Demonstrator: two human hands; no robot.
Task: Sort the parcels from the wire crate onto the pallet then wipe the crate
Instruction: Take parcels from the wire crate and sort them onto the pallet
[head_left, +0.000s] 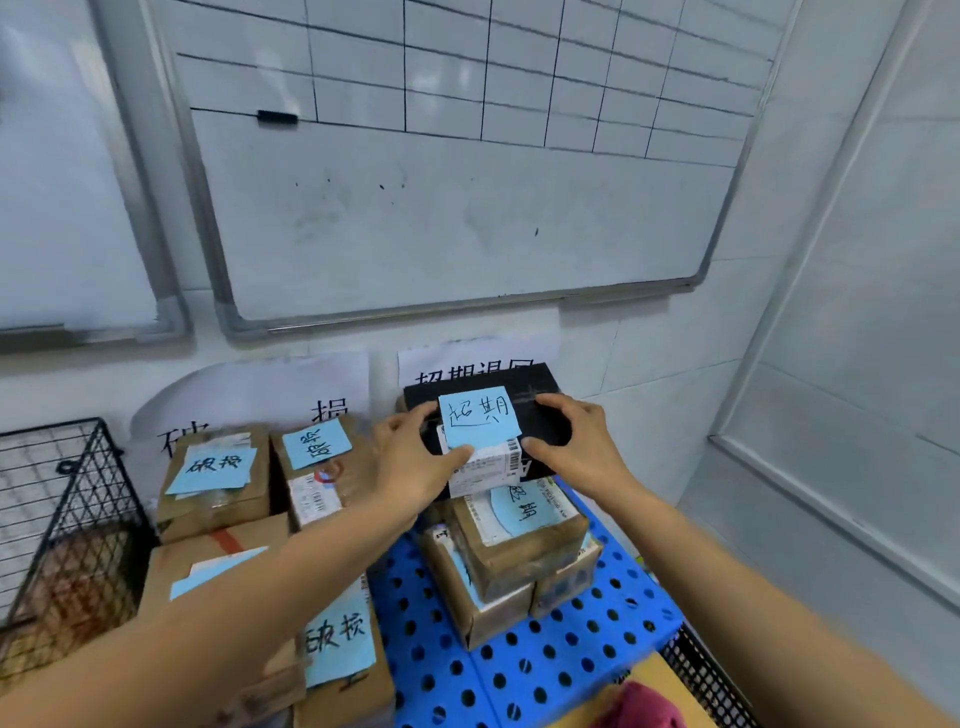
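Both forearms reached out over the blue perforated pallet (571, 654). The left hand (415, 457) and right hand (576, 441) gripped the black parcel (540, 384) at opposite ends, fingers curled round it. It bore a blue handwritten note (480, 415) over a white barcode label. The parcel lay between the hands, directly above a brown parcel (519, 545); contact could not be determined. Its long axis ran hand to hand, with the labelled face tilted toward the camera.
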